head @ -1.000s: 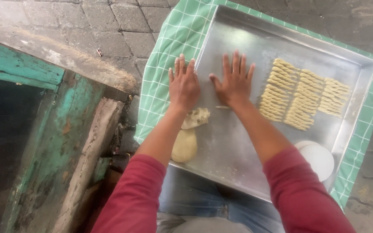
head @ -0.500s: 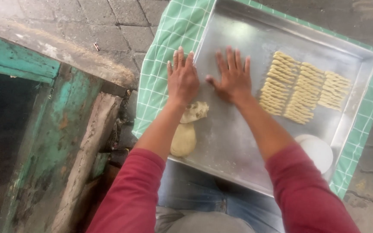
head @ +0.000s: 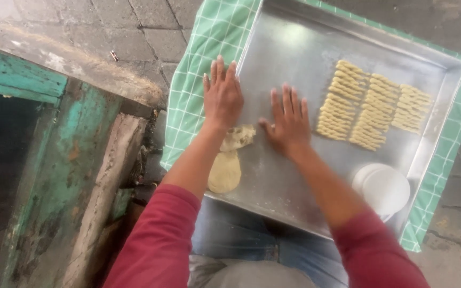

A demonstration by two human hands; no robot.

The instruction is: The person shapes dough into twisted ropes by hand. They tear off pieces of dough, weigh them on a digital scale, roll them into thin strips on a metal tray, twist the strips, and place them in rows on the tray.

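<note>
Your tray (head: 294,48) sits on a cloth (head: 198,58) spread over the paving, with your knees at its near edge. Your left hand (head: 222,96) lies flat across the tray's left rim, partly on the cloth. Just right of it, your right hand (head: 290,124) presses flat inside the tray. Near your left wrist, two dough lumps (head: 230,157) rest in the tray's near left part. Rows of twisted dough pieces (head: 372,106) lie right of your right hand, and a round bowl (head: 382,188) sits in the near right corner.

single head view, steep downward, close over tray (head: 294,48).
</note>
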